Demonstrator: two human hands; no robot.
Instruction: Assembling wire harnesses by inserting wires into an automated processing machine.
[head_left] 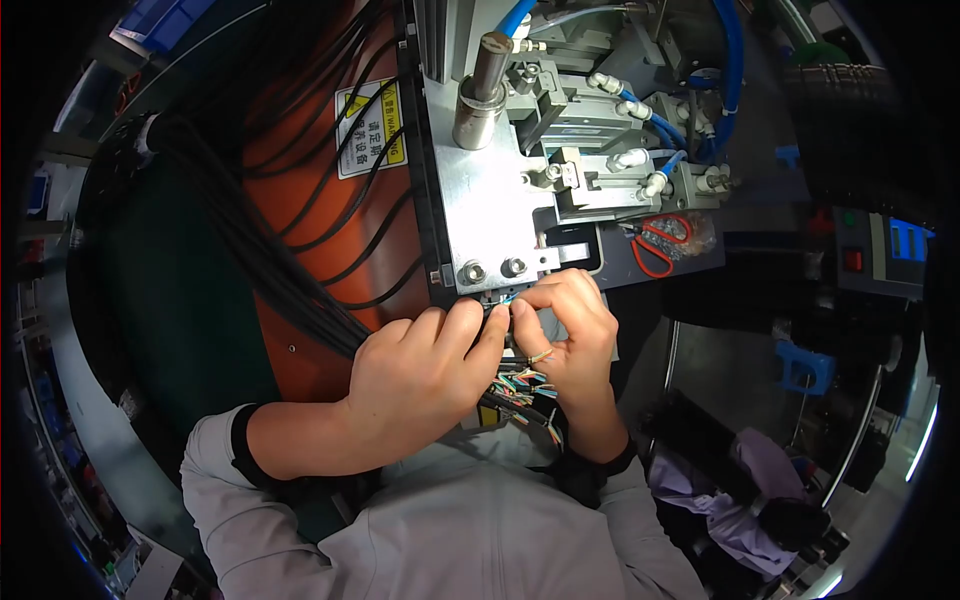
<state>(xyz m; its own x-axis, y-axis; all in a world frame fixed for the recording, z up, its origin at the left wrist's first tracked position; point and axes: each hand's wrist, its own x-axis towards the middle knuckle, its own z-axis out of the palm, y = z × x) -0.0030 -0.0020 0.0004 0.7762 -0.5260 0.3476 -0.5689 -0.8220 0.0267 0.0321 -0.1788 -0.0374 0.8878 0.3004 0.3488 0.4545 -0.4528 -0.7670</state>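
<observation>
My left hand (425, 365) and my right hand (578, 335) meet at the front edge of a metal fixture plate (492, 215). Thin blue and pale wires (508, 299) show between their fingertips. Thumb and forefinger are pinched together on each hand; exactly which strand each one grips is partly hidden. Below the fingers hang stripped cable ends with multicoloured wires (522, 386), close to my right wrist. Black cables (290, 290) run in a thick bundle from the upper left and pass under my left hand.
An orange-brown work surface (310, 225) with a warning label (372, 130) lies left of the fixture. Pneumatic cylinders (590, 130) with blue hoses (730, 80) stand at the far right. Red-handled scissors (660, 245) rest beside them. A control box (890, 255) is at the right.
</observation>
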